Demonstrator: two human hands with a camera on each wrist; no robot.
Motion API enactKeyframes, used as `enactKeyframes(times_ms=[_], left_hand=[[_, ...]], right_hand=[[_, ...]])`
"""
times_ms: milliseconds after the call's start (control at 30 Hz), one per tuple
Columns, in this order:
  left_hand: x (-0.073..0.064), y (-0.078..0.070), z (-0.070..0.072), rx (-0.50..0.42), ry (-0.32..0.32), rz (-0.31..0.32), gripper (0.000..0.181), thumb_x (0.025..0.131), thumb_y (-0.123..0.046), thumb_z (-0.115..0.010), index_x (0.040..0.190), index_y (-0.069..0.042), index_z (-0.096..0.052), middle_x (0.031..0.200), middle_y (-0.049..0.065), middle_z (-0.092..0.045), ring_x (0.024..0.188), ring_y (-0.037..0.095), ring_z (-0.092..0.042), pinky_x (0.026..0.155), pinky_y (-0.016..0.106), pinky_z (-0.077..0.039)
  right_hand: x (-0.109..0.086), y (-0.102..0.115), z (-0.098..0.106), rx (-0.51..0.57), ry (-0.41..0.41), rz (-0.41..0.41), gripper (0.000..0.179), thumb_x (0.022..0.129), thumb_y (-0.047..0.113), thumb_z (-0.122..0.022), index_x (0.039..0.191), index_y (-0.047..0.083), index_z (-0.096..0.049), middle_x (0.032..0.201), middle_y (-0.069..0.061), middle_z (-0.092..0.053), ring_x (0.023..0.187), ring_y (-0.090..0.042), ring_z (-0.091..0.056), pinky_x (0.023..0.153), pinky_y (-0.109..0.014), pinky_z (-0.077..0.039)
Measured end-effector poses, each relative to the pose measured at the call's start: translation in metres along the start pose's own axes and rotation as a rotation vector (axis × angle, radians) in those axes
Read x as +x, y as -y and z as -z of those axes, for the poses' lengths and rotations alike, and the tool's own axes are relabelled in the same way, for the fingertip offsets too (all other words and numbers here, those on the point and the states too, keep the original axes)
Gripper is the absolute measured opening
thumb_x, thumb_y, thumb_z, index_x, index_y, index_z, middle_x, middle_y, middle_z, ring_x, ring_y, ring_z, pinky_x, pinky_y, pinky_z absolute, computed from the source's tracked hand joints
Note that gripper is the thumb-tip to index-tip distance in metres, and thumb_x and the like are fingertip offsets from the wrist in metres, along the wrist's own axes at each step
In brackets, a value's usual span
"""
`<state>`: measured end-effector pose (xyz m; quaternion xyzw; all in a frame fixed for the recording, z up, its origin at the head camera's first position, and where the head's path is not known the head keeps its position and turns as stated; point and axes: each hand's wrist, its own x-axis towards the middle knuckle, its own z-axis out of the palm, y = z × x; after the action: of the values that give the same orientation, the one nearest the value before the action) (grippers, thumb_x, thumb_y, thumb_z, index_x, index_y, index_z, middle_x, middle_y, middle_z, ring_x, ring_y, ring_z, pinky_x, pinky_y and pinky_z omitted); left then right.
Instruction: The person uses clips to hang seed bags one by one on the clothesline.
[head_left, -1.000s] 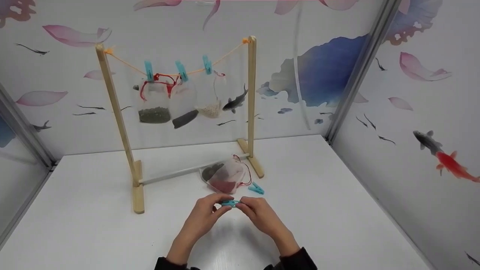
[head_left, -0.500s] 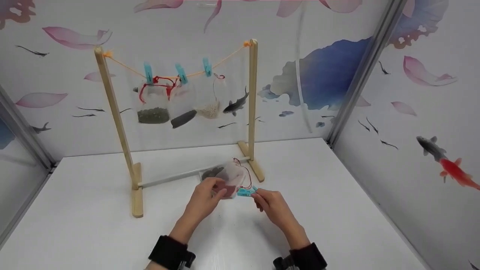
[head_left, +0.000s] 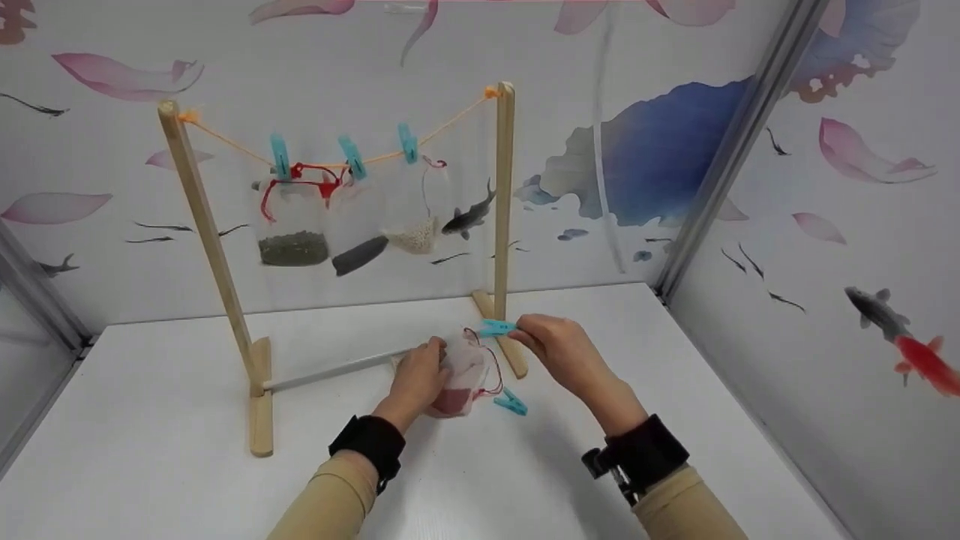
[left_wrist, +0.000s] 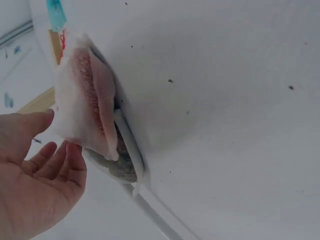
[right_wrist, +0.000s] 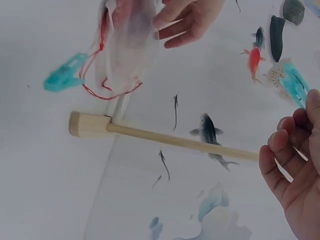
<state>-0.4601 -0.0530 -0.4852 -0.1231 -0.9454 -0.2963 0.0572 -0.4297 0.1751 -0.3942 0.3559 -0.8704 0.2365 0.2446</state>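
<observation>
A white drawstring pouch with red contents (head_left: 454, 401) lies at the foot of the rack, its red cord trailing right. Under it, a pouch with dark contents (left_wrist: 126, 157) shows in the left wrist view. My left hand (head_left: 418, 377) is at the pouches' left side; its fingertips touch the red-filled pouch, the thumb standing apart. Between thumb and fingers, my right hand (head_left: 570, 352) pinches a blue clothespin (head_left: 495, 328), raised beside the right post's base. Another blue clothespin (head_left: 511, 402) lies on the table by the cord.
A wooden rack (head_left: 504, 202) carries a sagging orange string (head_left: 236, 144). Hung along it with blue clothespins are a green-filled pouch (head_left: 294, 248), a pouch with a dark piece (head_left: 360, 256) and one with pale grains (head_left: 414, 237). A grey rod (head_left: 337, 368) joins the feet.
Both hands were together at a clothespin in front of the pouches. My left hand has moved forward onto the pouches; my right has carried the clothespin forward and right.
</observation>
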Motion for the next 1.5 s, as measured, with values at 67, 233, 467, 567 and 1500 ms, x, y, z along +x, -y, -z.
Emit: enactKeyframes(times_ms=[67,233,467,567,1500], left_hand=[[-0.002,0.0,0.002,0.015,0.046,-0.025,0.025,0.09,-0.006,-0.06,0.114,-0.002,-0.057,0.1,0.012,-0.066,0.091,0.022,-0.062,0.08,0.036,-0.051],[-0.002,-0.016,0.026,0.023,0.157,-0.056,0.014,0.094,-0.015,-0.056,0.103,-0.009,-0.065,0.089,0.003,-0.067,0.077,0.012,-0.058,0.07,0.028,-0.049],[0.01,-0.065,0.087,0.14,0.019,-0.185,0.012,0.094,-0.019,-0.057,0.093,-0.012,-0.067,0.083,0.001,-0.067,0.07,0.011,-0.056,0.066,0.028,-0.049],[0.021,-0.089,0.117,0.161,-0.082,-0.223,0.013,0.094,-0.017,-0.056,0.091,-0.01,-0.067,0.083,0.005,-0.068,0.071,0.015,-0.06,0.066,0.031,-0.05],[0.067,-0.183,0.189,0.322,-0.546,-0.118,0.014,0.094,-0.012,-0.053,0.097,-0.004,-0.064,0.085,0.013,-0.072,0.068,0.022,-0.069,0.058,0.034,-0.055]], right_hand=[[0.011,0.004,0.006,-0.055,0.007,0.041,0.02,0.093,0.024,-0.055,0.078,0.012,-0.054,0.062,0.006,-0.036,0.056,-0.004,-0.036,0.052,-0.017,-0.031],[0.043,0.012,0.02,-0.224,0.012,0.174,0.023,0.093,0.025,-0.057,0.075,0.012,-0.053,0.059,0.002,-0.043,0.054,-0.011,-0.041,0.051,-0.024,-0.035],[0.102,0.016,0.058,-0.412,-0.037,0.266,0.023,0.093,0.023,-0.058,0.076,0.008,-0.057,0.064,-0.004,-0.058,0.057,-0.022,-0.055,0.051,-0.036,-0.046],[0.127,0.021,0.081,-0.478,-0.039,0.255,0.021,0.093,0.023,-0.058,0.08,0.006,-0.059,0.067,-0.006,-0.061,0.058,-0.025,-0.056,0.052,-0.038,-0.048],[0.206,0.071,0.161,-0.786,0.348,0.004,0.026,0.091,0.024,-0.058,0.107,0.006,-0.067,0.099,-0.015,-0.07,0.085,-0.034,-0.066,0.079,-0.042,-0.055]])
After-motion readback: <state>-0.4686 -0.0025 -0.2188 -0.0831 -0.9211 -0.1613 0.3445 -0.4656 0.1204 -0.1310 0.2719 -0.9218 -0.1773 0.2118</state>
